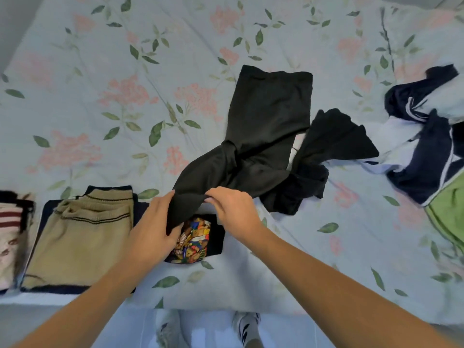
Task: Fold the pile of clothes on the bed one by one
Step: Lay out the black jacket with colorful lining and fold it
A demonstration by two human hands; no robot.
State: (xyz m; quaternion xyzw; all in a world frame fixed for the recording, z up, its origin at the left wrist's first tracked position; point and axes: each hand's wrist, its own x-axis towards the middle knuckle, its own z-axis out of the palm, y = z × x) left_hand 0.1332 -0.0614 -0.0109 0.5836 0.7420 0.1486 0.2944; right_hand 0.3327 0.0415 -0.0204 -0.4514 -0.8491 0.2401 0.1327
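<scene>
Both hands worked one black garment (pixel 268 126) spread across the middle of the bed (pixel 125 96). The left hand (pixel 150 229) had its grip clamped on the near end of the cloth, fingers curled round the bunched edge. The right hand (pixel 233 209) pinched the same edge just beside it. The far part lay flat, but the middle was twisted and a loose flap trailed off to the right.

The step in hand looked like straightening this piece before folding it. The next move probably called for drawing the near edge apart and shaking out the twist, so the cloth would lie flat.

Folded clothes (pixel 82 234) sat at the near left, and a printed piece (pixel 193 239) lay under the hands. The unfolded pile (pixel 426 146) waited at the right edge.
</scene>
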